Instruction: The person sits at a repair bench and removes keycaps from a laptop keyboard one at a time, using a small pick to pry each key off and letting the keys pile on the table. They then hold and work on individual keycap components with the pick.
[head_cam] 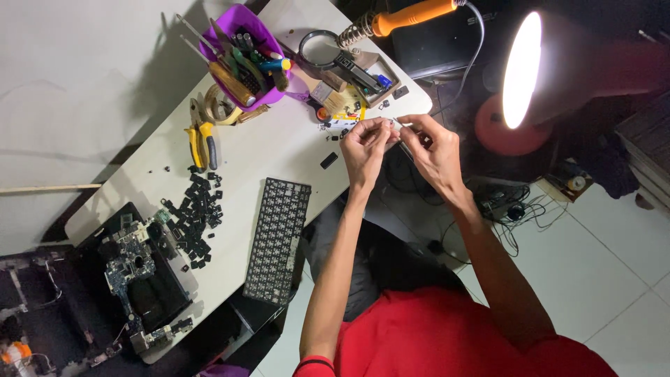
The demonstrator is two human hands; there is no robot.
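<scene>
My left hand [365, 145] and my right hand [434, 148] meet above the right edge of the white table [272, 150]. Together their fingertips pinch a small pale part [395, 124]; I cannot tell what kind of part it is. A black keyboard frame [276, 241] with its keycaps off lies on the table below my left hand. A heap of several loose black keycaps [197, 220] sits to its left. One single black keycap [329, 160] lies close to my left wrist.
A purple cup of tools [244, 56], yellow-handled pliers [202, 143], a tape roll [220, 105], a magnifying glass [319, 49] and an orange-handled soldering iron [412, 15] stand at the far end. An opened laptop with a bare circuit board [136, 279] lies lower left. A lit lamp [523, 70] shines at the right.
</scene>
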